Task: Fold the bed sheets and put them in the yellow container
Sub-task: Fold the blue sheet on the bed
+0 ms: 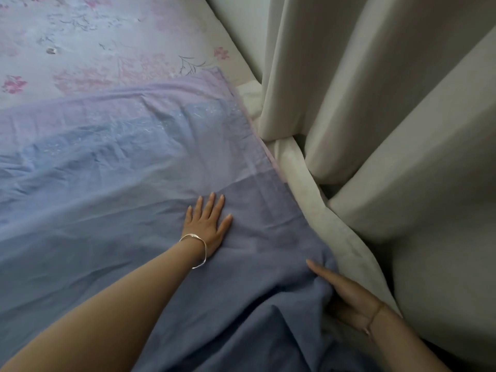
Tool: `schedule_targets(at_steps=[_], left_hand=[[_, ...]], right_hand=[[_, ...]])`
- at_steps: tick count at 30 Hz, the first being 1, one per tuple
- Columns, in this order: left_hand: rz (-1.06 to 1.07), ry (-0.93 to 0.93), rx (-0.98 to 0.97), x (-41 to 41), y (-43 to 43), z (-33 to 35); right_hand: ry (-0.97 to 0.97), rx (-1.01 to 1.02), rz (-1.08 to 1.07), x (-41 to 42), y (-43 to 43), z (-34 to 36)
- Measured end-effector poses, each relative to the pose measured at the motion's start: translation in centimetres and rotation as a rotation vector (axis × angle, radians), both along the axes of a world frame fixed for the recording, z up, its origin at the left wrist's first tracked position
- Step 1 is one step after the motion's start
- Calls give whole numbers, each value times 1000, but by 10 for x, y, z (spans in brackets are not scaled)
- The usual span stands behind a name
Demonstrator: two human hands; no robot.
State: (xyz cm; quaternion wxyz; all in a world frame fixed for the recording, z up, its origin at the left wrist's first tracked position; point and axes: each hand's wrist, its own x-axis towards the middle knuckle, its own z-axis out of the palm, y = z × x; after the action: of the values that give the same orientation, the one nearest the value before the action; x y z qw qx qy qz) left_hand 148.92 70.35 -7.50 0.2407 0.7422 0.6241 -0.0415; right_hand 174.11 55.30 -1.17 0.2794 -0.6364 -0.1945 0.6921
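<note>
- Right hand [346,294], lower right, at the near right edge of the blue bed sheet [134,183]. One finger lies straight along a bunched ridge of cloth. The other fingers are buried in the folds, so I cannot tell whether the hand is gripping the cloth or only resting against it.
- Thin bracelet [375,314] on the right wrist.
- Sheet is rumpled and heaped around the right hand, with deep creases running toward the bottom edge of the view.
- Left forearm comes in from the lower left and crosses over the sheet.
- Silver bangle [205,251] sits on the left wrist.
- Left hand [208,224] is palm down on the sheet, fingers straight and slightly spread. It presses flat and holds nothing.
- The blue sheet is spread over the bed from near to mid view. Beyond the left hand a lighter, lilac-tinted panel of it shows, with a hem running along the right edge.
- Pale mattress edge [303,183] shows just beside the sheet's right hem.
- Farther up, a floral bed cover [94,49], pale with pink flowers, lies flat under the blue sheet's far edge.
- Off-white curtain [375,103] hangs in heavy folds along the right side, its lower folds touching the mattress edge.
</note>
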Motion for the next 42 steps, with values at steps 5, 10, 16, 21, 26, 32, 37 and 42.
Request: schedule_targets(at_steps=[5,10,16,21,26,32,37,42], left_hand=[[-40,63,8,5,-7,-7],[6,88,-13,12,-6,-1],[-284,-218,-87,63,-78,11],[-338,-114,-174,62,-76,7],[-315,-170,-245,61,-70,10],[-293,-139,-167,63,-71,-6],[-303,-102,-170,65,-71,-5],[-315,-77,-173,67,-73,-1]], right_hand=[[31,12,41,27,22,52],[-137,-34,72,30,13,39],[3,26,28,19,-36,39],[-67,65,-13,0,-66,53],[-123,186,-82,30,-77,91],[-298,-60,30,45,-106,53],[-89,-108,181,43,-131,64],[-187,43,-115,75,-161,87]])
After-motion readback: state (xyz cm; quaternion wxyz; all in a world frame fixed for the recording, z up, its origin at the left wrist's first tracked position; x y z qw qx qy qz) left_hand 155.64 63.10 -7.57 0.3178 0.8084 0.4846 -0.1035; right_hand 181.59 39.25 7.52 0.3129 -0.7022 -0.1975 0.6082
